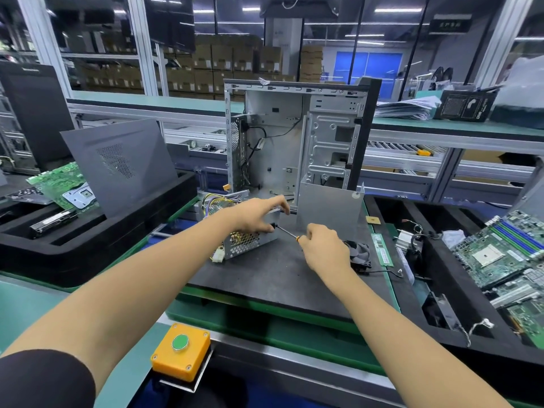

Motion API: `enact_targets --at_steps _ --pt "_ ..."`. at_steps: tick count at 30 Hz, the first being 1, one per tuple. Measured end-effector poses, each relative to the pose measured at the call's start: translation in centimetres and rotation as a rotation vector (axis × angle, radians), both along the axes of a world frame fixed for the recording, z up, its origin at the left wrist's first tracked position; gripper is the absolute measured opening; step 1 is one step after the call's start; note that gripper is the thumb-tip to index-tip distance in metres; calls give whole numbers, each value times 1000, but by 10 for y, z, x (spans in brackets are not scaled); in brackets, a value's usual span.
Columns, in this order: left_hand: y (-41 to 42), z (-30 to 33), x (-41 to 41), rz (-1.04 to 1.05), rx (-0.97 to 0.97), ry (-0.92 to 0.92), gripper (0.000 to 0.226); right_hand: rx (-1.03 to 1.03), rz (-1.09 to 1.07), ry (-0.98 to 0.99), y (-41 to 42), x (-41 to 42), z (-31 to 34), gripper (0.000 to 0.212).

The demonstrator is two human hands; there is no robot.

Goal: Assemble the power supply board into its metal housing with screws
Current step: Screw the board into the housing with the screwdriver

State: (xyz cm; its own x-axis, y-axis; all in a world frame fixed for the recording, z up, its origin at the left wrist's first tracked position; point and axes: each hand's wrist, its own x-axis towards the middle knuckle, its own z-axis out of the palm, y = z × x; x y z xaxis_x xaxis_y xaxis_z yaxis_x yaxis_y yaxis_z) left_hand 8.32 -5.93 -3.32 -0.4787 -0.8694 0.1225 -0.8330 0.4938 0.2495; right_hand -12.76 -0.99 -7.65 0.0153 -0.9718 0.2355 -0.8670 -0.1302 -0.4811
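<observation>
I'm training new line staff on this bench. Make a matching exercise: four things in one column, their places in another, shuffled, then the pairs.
Things
1. screwdriver
2. cooling fan
3. yellow button box
4. power supply housing

Places
A. at the near bench edge, between the two forearms
B. under the left hand, on the dark mat
C. flat on the mat, just right of the right hand
D. in the right hand's grip, tip pointing at the housing

Pairs: 1-D, 2-C, 3-A, 4-B
</observation>
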Motion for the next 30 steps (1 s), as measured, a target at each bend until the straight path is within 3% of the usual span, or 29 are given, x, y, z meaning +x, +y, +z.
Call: enact_targets --at_steps 3,5,10,13,19,22,23,24,27,28,30 --pt "-1 0 -6 -24 -53 -126 35 281 46 -481 -3 -1 -7 21" --pt "-1 0 -10 -14 -63 -185 23 276 61 -487 -3 1 -12 22" --pt "-2 2 -24 127 -103 -194 16 147 69 -277 1 4 -13 28" --pt "-6 7 -29 173 -47 -211 18 21 58 -56 7 2 -11 23" --pt "-5 12 -30 194 22 -179 14 -440 92 611 27 -5 -17 45" --pt "-2 12 -30 184 -2 -173 14 -611 114 675 24 -8 -20 33" --pt "-2 11 -29 174 -16 -168 15 -547 136 589 21 -8 -21 24" --pt "-2 10 -29 167 -26 -164 15 -419 124 383 17 -6 -21 16" --pt "-2 8 -29 160 -28 -164 15 128 69 -490 9 -6 -18 11" --pt "-2 8 -28 157 -29 -161 14 253 79 -699 8 -7 -16 12" --pt "-2 8 -28 149 -25 -155 13 341 123 -815 6 -9 -13 20"
